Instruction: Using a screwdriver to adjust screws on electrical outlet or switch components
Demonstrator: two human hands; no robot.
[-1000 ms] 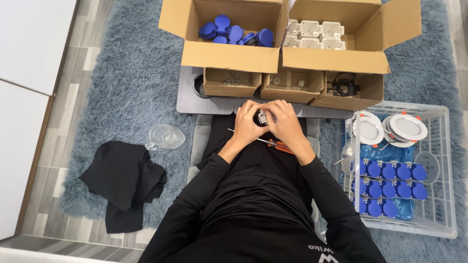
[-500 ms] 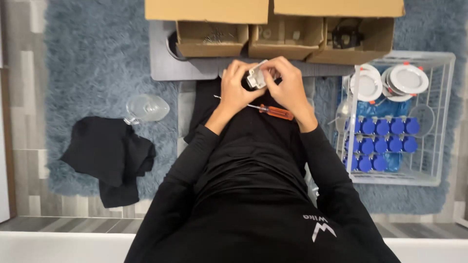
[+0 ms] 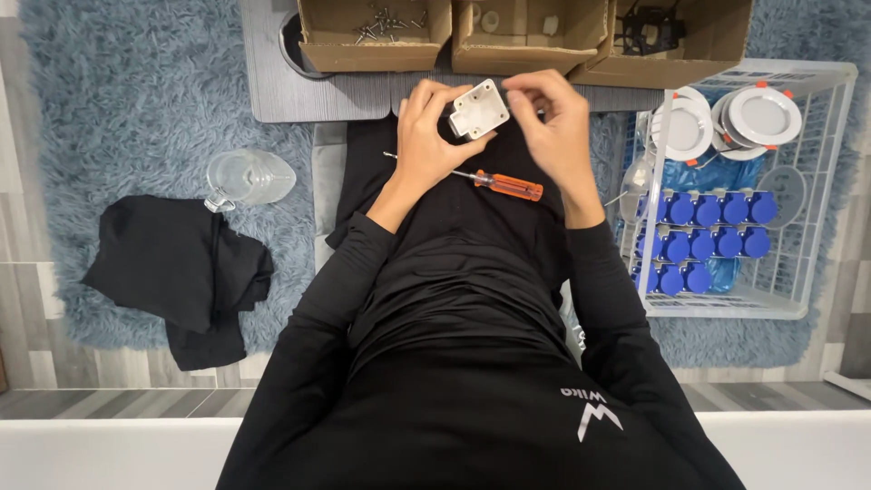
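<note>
1. Room ahead of the hands is closed off by three cardboard boxes point(image 3: 517, 41) lined up on the grey board point(image 3: 272, 86).
2. The right side is blocked by a wire basket point(image 3: 821, 181).
3. The lap is crossed by a screwdriver point(image 3: 494, 181).
4. Open rug point(image 3: 127, 100) is left free on the left, past a glass jug point(image 3: 245, 177).

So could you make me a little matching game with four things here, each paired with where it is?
Things:
1. white square box
2. orange-handled screwdriver
3. blue caps
4. clear glass jug

Places:
A. on the fuzzy blue rug, left of the person
B. in the white wire basket
C. held up between both hands
D. lying on the lap

Pairs: 1-C, 2-D, 3-B, 4-A
</note>
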